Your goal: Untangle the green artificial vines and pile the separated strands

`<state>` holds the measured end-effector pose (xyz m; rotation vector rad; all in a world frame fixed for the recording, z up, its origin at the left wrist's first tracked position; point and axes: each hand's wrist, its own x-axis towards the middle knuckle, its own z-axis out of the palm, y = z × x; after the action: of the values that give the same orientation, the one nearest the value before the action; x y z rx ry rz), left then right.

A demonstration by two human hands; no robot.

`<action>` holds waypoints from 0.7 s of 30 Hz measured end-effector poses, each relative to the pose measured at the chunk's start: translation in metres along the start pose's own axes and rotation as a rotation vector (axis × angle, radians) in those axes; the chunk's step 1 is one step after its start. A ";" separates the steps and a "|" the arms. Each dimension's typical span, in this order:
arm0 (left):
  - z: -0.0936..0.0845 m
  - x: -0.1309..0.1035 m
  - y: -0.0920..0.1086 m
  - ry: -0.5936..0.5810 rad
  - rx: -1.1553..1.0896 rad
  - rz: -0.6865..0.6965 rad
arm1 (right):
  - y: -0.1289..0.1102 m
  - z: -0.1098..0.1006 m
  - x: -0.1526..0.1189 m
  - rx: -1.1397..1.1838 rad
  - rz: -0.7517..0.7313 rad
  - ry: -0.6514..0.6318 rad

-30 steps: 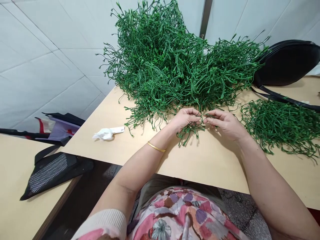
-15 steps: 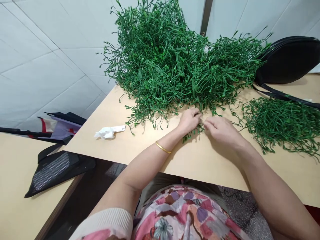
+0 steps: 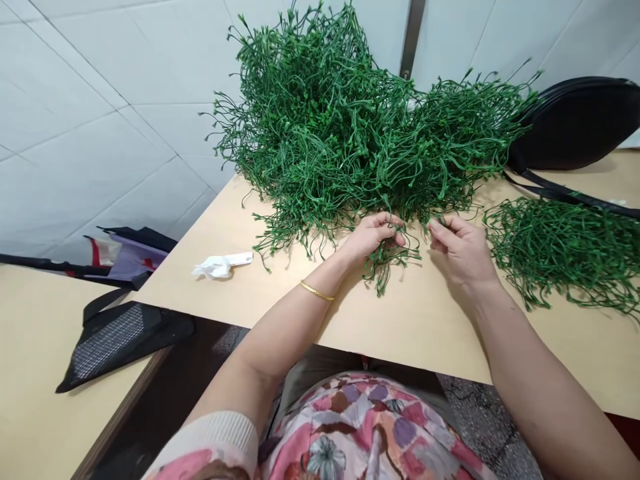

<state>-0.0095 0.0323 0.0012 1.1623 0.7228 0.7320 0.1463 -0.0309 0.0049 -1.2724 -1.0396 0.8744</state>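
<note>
A big tangled heap of thin green stems with small forked tips [image 3: 330, 127], like artificial plastic greenery, lies against the wall. At its front edge my left hand [image 3: 375, 233] is closed around a small bunch of these stems [image 3: 383, 270], whose ends hang out below the fingers and onto the table. A short way to the right, my right hand [image 3: 457, 247] is held in a pinch, thumb against fingers. A bit of green shows by its fingertips, but what it grips is too small to make out. The hands are apart.
To the right lies a smaller, flatter pile of green stems [image 3: 565, 253], with a black bag [image 3: 580, 123] and its strap behind. A crumpled white tissue [image 3: 220, 265] sits on the table [image 3: 310, 307] at left. A black mesh-panelled item [image 3: 115, 340] lies on the neighbouring table.
My right hand has drawn away from my left, moving right and slightly up. My left hand has turned, showing more of the bunch in its fingers.
</note>
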 end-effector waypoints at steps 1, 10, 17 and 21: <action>0.001 -0.001 0.000 -0.009 0.003 0.001 | 0.001 0.001 0.000 -0.011 0.001 -0.006; 0.009 -0.001 -0.005 0.070 0.166 0.196 | 0.005 0.011 -0.005 -0.165 0.025 -0.169; 0.003 0.002 -0.008 -0.041 -0.042 -0.042 | 0.000 0.009 -0.004 -0.209 0.072 -0.287; 0.005 0.002 -0.012 -0.033 0.011 0.011 | 0.000 0.011 -0.006 -0.588 -0.081 -0.211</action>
<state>-0.0023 0.0285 -0.0097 1.1867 0.6943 0.7168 0.1344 -0.0332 0.0039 -1.6282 -1.5815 0.6695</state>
